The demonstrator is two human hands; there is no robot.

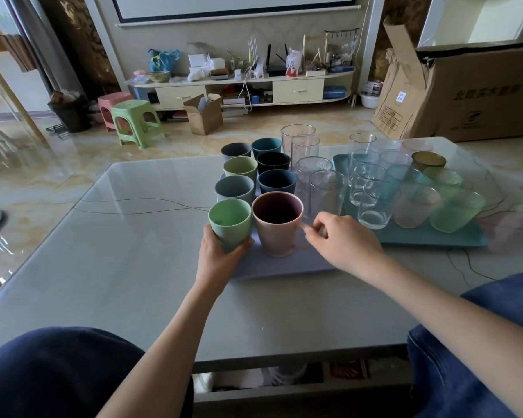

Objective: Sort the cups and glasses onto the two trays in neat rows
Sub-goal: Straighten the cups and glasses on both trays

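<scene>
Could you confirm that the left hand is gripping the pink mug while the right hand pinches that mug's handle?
Not quite: in the head view the left hand grips the light green plastic cup, not the pink mug. The right hand does pinch the pink mug's handle.

Cardboard box [477,95]: blurred Chinese print, "北欧" legible, rest unreadable; sticker illegible

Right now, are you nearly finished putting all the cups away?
Nearly. Six coloured cups already stand in two rows on the purple tray. The left hand holds the green cup, the right hand pinches the pink mug by its handle. Four clear glasses between the trays look unsorted.
</scene>
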